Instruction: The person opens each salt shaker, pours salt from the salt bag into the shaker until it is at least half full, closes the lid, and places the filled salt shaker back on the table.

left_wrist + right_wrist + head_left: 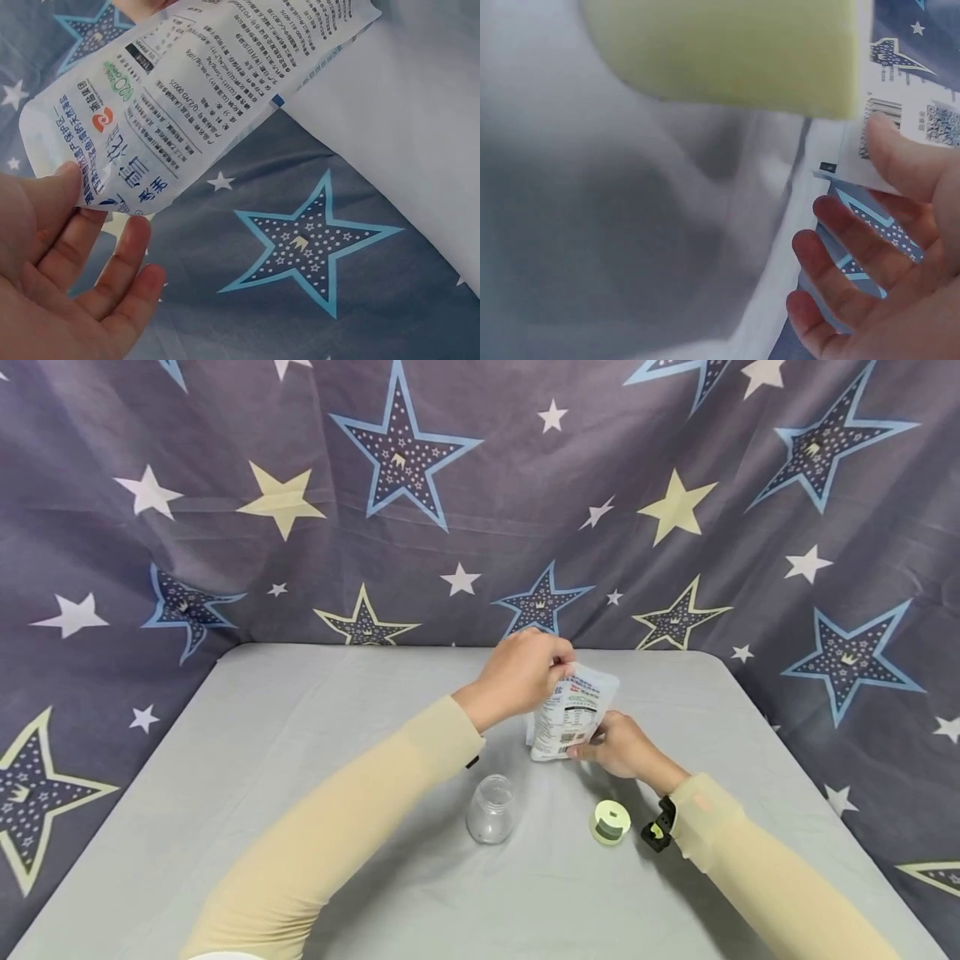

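Note:
A white printed bag of salt (567,714) is held upright, tilted, above the grey table. My left hand (522,675) pinches its top corner between thumb and forefinger, the other fingers loosely bent in the left wrist view. At the lower right corner my right hand (621,746) grips the bag, its thumb (904,154) over the printed face near the barcode. A clear glass jar (491,812) without a lid stands nearer me, below the left hand. To its right lies a round pale yellow-green lid (610,822), which also looms blurred in the right wrist view.
The grey table (360,752) runs back to a dark curtain (480,468) printed with stars. A black strap device (660,827) sits on the right wrist, close to the lid.

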The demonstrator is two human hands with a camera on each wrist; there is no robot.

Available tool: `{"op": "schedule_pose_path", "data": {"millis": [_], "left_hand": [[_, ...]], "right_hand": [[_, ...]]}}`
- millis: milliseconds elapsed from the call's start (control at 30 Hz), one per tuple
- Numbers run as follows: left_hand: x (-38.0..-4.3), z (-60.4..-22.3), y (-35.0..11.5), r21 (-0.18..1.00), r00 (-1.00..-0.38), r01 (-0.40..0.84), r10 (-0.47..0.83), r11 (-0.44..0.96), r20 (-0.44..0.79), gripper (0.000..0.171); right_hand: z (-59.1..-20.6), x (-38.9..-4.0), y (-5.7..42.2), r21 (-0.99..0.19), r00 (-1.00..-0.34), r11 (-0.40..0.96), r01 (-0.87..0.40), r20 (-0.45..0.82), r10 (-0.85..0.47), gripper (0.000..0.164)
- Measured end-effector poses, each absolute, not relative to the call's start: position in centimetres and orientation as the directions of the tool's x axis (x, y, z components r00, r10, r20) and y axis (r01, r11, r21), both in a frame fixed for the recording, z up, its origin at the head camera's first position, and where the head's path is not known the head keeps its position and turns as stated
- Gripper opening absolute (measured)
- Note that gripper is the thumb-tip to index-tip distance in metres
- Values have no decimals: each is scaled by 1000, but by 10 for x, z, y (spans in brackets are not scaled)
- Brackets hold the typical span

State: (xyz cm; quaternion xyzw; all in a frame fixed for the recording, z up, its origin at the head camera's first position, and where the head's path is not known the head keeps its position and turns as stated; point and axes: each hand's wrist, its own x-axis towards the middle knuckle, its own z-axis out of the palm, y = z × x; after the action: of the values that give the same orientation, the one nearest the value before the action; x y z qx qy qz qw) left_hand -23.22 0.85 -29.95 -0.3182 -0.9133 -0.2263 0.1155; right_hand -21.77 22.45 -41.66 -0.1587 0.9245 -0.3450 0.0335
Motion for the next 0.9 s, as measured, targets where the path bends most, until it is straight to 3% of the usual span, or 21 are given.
{"op": "schedule_pose_path", "data": {"millis": [167, 900], "left_hand": [[-229, -293, 5, 372, -772, 632, 506, 680, 386, 10], [-206, -264, -23, 477, -761, 647, 459, 595, 459, 8]], "right_hand": [[-415, -214, 228, -654, -931, 682, -329, 104, -349, 33], [-398, -197, 247, -793, -872, 444, -418, 213, -441, 42]]}}
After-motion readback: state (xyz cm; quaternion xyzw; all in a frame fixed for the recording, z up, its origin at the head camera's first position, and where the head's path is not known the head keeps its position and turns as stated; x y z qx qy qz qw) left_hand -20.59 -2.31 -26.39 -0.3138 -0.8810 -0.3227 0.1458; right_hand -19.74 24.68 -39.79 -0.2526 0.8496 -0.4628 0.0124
